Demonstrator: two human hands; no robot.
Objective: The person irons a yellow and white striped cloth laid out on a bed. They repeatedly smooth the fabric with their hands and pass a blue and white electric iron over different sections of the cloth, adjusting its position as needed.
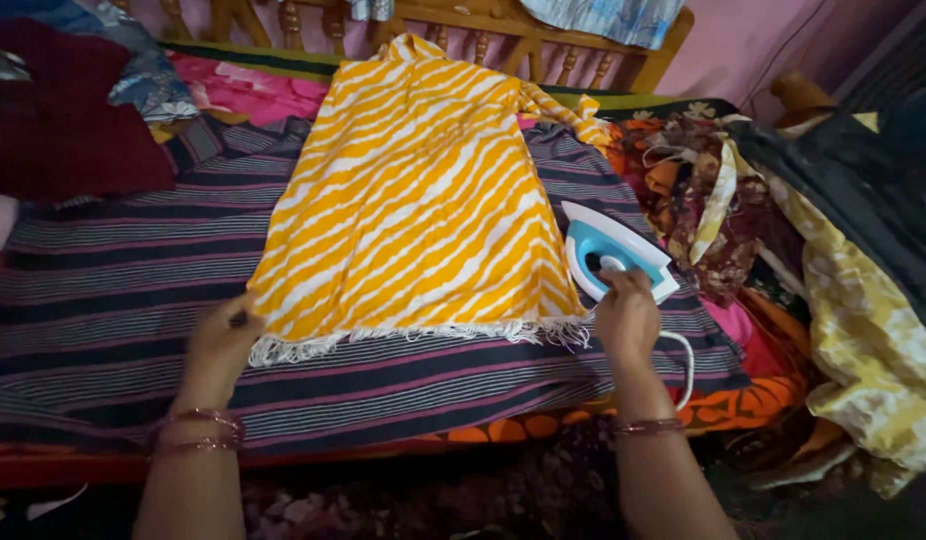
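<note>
Bare forearms, with thin reddish bangles (198,432) on both wrists.

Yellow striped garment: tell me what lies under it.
The yellow striped garment lies flat on a dark striped cloth. Whatever is beneath its middle is covered and cannot be seen.

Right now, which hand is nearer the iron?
Right. The right hand rests on the handle of the blue and white iron. The left hand is across the yellow striped garment, pinching its fringed bottom-left corner.
</note>
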